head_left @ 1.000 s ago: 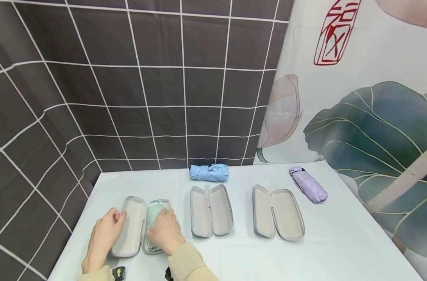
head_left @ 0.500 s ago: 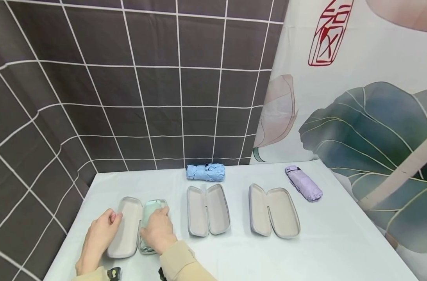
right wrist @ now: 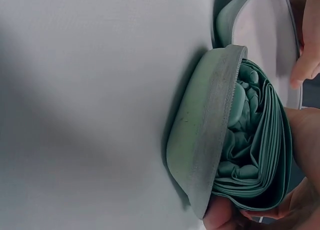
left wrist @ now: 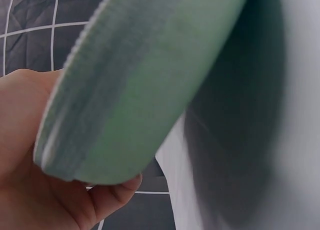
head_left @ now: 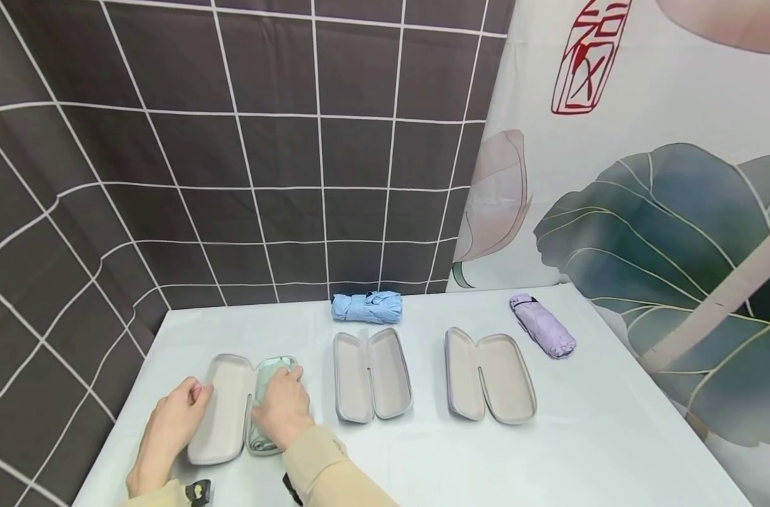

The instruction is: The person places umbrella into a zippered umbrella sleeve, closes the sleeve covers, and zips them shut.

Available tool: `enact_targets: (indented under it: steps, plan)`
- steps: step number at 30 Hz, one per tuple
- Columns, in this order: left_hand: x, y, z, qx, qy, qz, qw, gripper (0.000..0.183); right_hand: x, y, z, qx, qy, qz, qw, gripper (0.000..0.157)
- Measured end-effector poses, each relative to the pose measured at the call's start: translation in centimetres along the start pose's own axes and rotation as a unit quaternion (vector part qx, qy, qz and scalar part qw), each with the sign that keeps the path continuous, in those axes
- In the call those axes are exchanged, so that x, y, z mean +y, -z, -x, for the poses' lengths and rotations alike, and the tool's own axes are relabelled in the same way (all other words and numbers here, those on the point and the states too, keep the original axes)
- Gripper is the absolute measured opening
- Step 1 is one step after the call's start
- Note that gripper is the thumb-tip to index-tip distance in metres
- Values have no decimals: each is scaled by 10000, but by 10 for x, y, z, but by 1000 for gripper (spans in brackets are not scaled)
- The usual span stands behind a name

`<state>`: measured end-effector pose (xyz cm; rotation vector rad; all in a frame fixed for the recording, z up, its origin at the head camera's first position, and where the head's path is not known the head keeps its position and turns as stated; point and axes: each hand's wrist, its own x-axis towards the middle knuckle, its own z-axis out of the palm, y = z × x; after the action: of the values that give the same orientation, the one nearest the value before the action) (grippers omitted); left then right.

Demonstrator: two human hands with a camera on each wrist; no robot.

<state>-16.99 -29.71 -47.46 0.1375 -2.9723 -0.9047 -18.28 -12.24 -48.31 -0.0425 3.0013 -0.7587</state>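
A green zip case (head_left: 216, 419) lies spread open at the table's left, pale inside. My left hand (head_left: 174, 424) grips the outer edge of its left half; the left wrist view has thumb and fingers about the end of that green shell (left wrist: 150, 90). In the right half sits a folded green umbrella (head_left: 270, 368), its pleated layers (right wrist: 272, 135) rising above the zip rim in the right wrist view. Across the umbrella lies my right hand (head_left: 286, 408), fingers bent over it and touching the rim. Part of the umbrella is hidden under that hand.
Two more cases stand open, one in the middle (head_left: 389, 373) and one to the right (head_left: 506, 380). A folded blue umbrella (head_left: 367, 308) lies at the back edge of the white table (head_left: 461, 465), a purple one (head_left: 543, 326) at the back right.
The head view has shifted slightly, so everything appears a little farther left. Both hands stay at the green case, with the right hand shifting slightly over the green umbrella.
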Motion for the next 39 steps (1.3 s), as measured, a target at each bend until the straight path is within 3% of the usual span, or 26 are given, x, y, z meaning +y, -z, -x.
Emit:
enact_targets:
  steps: [8, 12, 18, 29, 33, 39]
  plan:
    - [1, 3, -3, -84, 13, 14, 10000, 37, 2, 9, 2, -77, -140, -44, 9999, 78]
    - [3, 5, -3, -58, -22, 1, 10000, 37, 11, 16, 0, -121, -140, -645, 9977, 74]
    - [5, 3, -3, -157, -10, 99, 9998, 36, 35, 18, -8, -166, -28, -1635, 9864, 64]
    - [3, 3, -1, -257, 57, 296, 9992, 33, 51, 11, -17, 96, -168, -2515, 9677, 41]
    - [2, 4, -2, -494, 216, 453, 9975, 36, 53, 7, -18, 203, -267, -2552, 9663, 32]
    - [6, 4, -3, -1327, 268, 886, 9868, 71, 53, 5, -18, 333, -261, -2391, 9701, 23]
